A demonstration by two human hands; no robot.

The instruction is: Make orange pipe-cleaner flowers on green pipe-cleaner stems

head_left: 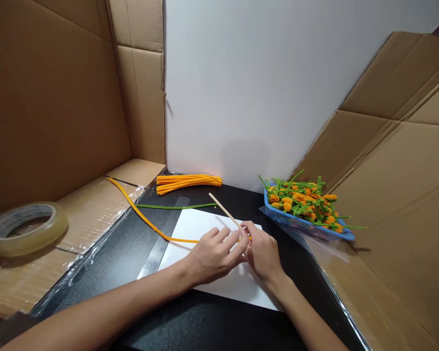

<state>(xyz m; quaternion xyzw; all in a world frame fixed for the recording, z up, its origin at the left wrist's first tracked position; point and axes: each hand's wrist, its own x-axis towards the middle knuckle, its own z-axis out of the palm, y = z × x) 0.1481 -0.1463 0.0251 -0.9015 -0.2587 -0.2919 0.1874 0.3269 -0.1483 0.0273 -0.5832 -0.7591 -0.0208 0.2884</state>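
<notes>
- Black worktop (219, 326) running under everything, white paper sheet (201, 226) lying on it beneath the hands
- Blue plastic basket (296, 223) of pipe-cleaner flowers sitting off to the right
- Right hand (263, 251), grip clamped on a wooden skewer (225, 212): light, stiff, best pinched near its lower end
- Left hand (214, 256), grip curled beside the skewer's tip, clamped or not, can't tell
- Orange pipe cleaner (149, 226) trailing across the paper into the hands: light, soft, bendy, safest held close to the skewer

A thin wooden stick (223, 209) slants upward, its far tip bare. A long orange pipe cleaner (142, 222), gently curved, runs from the stick's lower end across white paper (201, 226) and a black tabletop (95, 278) onto flattened cardboard (95, 204).
</notes>
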